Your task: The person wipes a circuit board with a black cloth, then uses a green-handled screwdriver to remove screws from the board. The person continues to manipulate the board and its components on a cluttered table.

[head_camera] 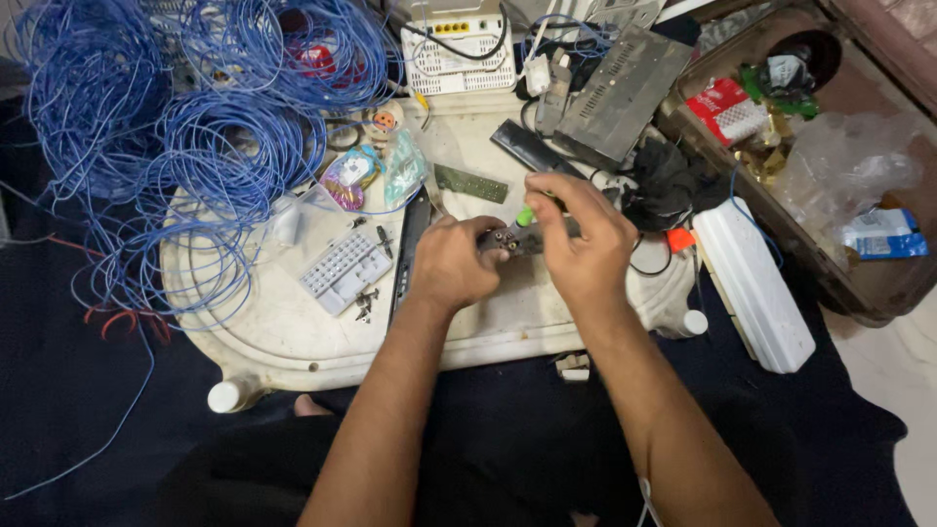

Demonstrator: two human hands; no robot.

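My left hand (451, 262) grips a small dark device part (508, 240) against the white tray table (283, 332). My right hand (576, 234) holds a green-handled screwdriver (524, 217) with its tip set on that part. The two hands meet at the middle of the table. A long black housing strip (410, 244) lies just left of my left hand. Loose screws (365, 304) and a grey keypad piece (344, 269) lie further left. A green circuit board (470, 182) rests beyond the hands.
Coils of blue wire (195, 127) cover the left and back. A white router (457, 44), a grey perforated metal cover (625, 88) and a black remote-like bar (532, 148) sit at the back. A white box (756, 283) and a cluttered brown case (830, 166) stand at the right.
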